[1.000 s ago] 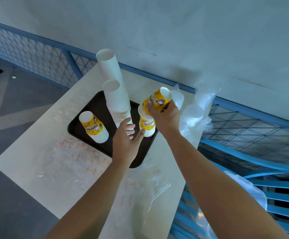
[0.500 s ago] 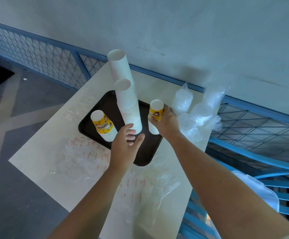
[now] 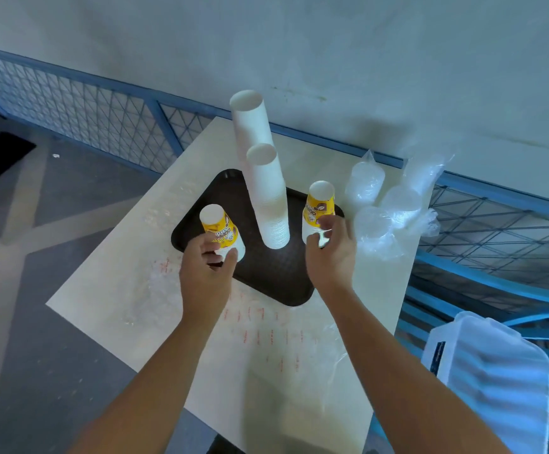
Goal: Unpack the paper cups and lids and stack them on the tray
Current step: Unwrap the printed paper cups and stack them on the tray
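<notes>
**A:** Where are the cups?

**B:** All on the dark tray [image 3: 266,283], mouth down. Two plain ones stand in the middle, the far white stack [image 3: 250,126] taller than the near white stack [image 3: 268,198]. A short printed one stands on either side: the left yellow stack [image 3: 220,227] and the right yellow stack [image 3: 320,204].

**A:** And the hands?

**B:** The left hand [image 3: 204,273] curls thumb and fingers round the bottom of the left yellow stack. The right hand [image 3: 330,253] wraps its fingers round the lower part of the right yellow stack. The hands hide both bases, so I cannot tell if the stacks touch the tray.

**A:** The lids?

**B:** The bagged lids [image 3: 384,211] lie on the table [image 3: 129,290], just right of the tray. Empty clear wrap [image 3: 283,332] with red print lies on the near side. A clear plastic box [image 3: 489,371] sits near right, past the table's edge.
</notes>
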